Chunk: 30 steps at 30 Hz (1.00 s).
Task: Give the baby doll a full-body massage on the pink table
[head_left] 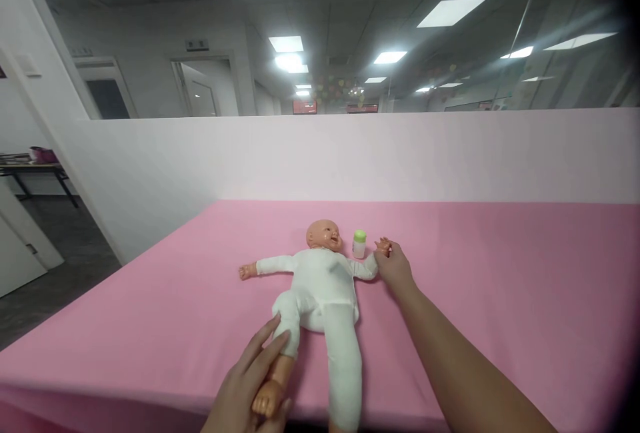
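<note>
Bottle (359, 245) beside doll (323, 280); right fingers (393, 260) grasp arm (366, 268); left fingers (273, 350) on leg (287, 333), grip unclear.

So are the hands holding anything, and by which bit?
The right hand holds the doll by one wrist, near the bottle. The left hand touches one leg, grip unclear.

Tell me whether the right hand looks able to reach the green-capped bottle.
Probably yes: the bottle stands close by, though the right hand would likely first have to release the doll's arm.
</note>
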Motion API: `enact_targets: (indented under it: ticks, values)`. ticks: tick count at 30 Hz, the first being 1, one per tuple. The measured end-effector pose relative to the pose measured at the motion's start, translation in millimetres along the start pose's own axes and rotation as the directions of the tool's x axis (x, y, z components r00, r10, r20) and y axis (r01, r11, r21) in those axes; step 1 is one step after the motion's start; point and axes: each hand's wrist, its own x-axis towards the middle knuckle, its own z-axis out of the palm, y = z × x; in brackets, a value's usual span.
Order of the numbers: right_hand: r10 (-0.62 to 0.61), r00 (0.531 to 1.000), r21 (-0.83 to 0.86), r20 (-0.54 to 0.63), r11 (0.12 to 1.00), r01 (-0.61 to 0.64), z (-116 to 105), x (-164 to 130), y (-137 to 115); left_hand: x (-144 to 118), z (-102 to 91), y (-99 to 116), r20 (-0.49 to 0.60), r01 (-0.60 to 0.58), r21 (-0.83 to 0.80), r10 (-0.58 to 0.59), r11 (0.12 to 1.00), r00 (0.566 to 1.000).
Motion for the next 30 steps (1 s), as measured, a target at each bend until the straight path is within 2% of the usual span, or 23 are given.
enact_targets:
  ticks: [3, 6, 10, 12, 14, 16, 20, 24, 27, 30]
  values:
    - [0.093, 0.995, -0.201, 0.041, 0.976, -0.083, -9, 5, 5, -10, 0.4, -11, 0.013, -0.060, 0.020, 0.060, 0.998, 0.998]
    - [0.124, 0.989, -0.327, 0.085, 0.941, -0.090, -14, 8, 9, -18, 4.2, -23, 0.046, -0.085, 0.035, 0.084, 0.996, 0.995]
    - [0.128, 0.988, -0.344, 0.081, 0.934, -0.093, -17, 10, 10, -22, 5.2, -26, 0.047, -0.034, 0.029, 0.032, 0.999, 0.998]
    - [0.118, 0.991, -0.329, 0.059, 0.940, -0.093, -17, 8, 6, -20, 4.5, -24, 0.032, -0.047, 0.016, 0.046, 0.999, 0.998]
    - [0.059, 0.998, -0.275, 0.026, 0.960, -0.050, -15, 4, 0, -18, 4.0, -22, 0.015, -0.059, 0.007, 0.059, 0.998, 0.998]
    - [-0.047, 0.999, -0.177, -0.005, 0.983, 0.046, -12, -2, -10, -15, 3.8, -20, -0.002, -0.030, 0.006, 0.030, 1.000, 1.000]
    - [-0.250, 0.968, -0.060, 0.003, 0.967, 0.249, -1, -24, -34, 1, 2.2, -14, -0.012, 0.110, -0.028, -0.110, 0.994, 0.994]
    - [-0.415, 0.889, -0.064, 0.193, 0.899, 0.433, 11, -48, -60, 36, 2.0, -10, 0.017, 0.212, -0.105, -0.211, 0.972, 0.977]
    - [-0.496, 0.788, -0.081, 0.365, 0.826, 0.557, 15, -60, -73, 61, 9.0, -12, 0.033, 0.236, -0.144, -0.233, 0.961, 0.972]
    - [-0.572, 0.693, -0.029, 0.439, 0.761, 0.648, 14, -65, -79, 75, 20.9, -19, 0.056, 0.283, -0.202, -0.278, 0.938, 0.959]
